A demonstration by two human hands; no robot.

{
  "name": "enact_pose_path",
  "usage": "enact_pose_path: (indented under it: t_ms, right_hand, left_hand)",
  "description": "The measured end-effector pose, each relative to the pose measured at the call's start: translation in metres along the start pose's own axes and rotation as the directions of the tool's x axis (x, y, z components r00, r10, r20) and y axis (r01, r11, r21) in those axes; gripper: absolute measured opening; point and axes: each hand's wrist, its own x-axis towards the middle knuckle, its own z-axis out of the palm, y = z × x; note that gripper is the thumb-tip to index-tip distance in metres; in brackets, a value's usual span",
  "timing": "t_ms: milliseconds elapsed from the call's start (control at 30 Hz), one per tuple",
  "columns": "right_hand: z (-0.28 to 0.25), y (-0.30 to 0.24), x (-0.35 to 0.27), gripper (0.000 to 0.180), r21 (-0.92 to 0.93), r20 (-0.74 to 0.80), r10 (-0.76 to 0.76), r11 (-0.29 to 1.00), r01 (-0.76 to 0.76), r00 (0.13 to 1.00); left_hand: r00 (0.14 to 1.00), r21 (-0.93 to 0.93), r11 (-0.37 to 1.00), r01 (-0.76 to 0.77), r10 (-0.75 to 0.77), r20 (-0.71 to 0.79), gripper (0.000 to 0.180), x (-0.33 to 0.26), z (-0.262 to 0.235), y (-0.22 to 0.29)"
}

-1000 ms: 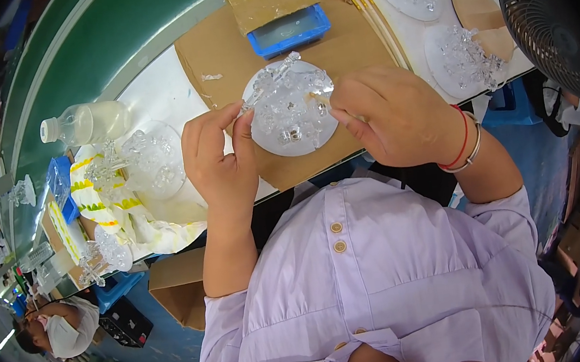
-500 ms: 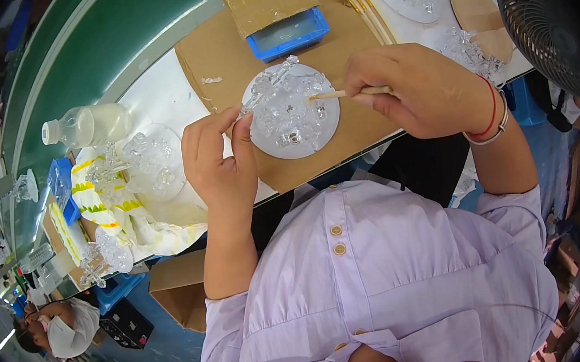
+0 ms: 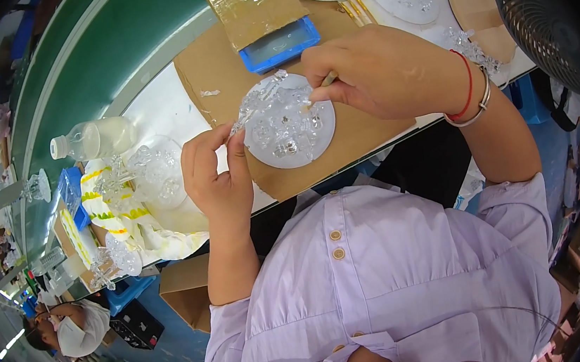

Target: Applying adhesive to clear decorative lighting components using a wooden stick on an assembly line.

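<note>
Clear ornament on cardboard, left hand pinching clear piece, right hand gripping stick (blue tray beyond)

The clear pieces come through colourless on my end, against a frosted-white disc and a brown cardboard sheet. I pick out a blue tray, a white cloth banded yellow and green, a lilac shirt and a red cord bracelet.

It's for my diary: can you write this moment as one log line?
left hand: pinching clear piece | right hand: holding stick, tip at clear parts | under them: white disc on brown cardboard
</note>
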Motion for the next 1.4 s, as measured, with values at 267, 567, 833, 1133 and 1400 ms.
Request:
enact_pose_path:
  t_ms: [267, 567, 833, 1133, 1400]
  right_hand:
    - [-0.001, 0.004, -0.005, 0.014, 0.066, 0.075, -0.127, 0.990, 0.122, 0.989]
    - [0.021, 0.001, -0.021, 0.012, -0.033, -0.034, -0.302, 0.953, 0.301, 0.953]
    - [0.033, 0.006, -0.044, 0.010, 0.034, -0.153, -0.258, 0.963, 0.266, 0.954]
    - [-0.005, -0.011, -0.070, 0.011, 0.101, -0.383, -0.236, 0.950, 0.294, 0.893]
    - [0.000, 0.016, -0.039, 0.014, 0.050, -0.539, -0.138, 0.979, 0.195, 0.831]
  left_hand:
    - [0.999, -0.068, 0.997, 0.034, -0.035, -0.009, 0.015, -0.002, 0.002, 0.000]
    - [1.000, -0.062, 0.998, 0.018, -0.019, -0.007, 0.014, 0.000, 0.002, 0.001]
    - [1.000, -0.063, 0.998, 0.017, -0.019, -0.025, 0.014, 0.002, 0.003, 0.002]
    - [0.997, -0.047, 0.998, -0.038, 0.034, -0.074, 0.016, -0.001, -0.001, -0.003]
    - [0.997, -0.032, 0.998, -0.051, 0.049, -0.068, 0.019, -0.002, -0.005, -0.003]
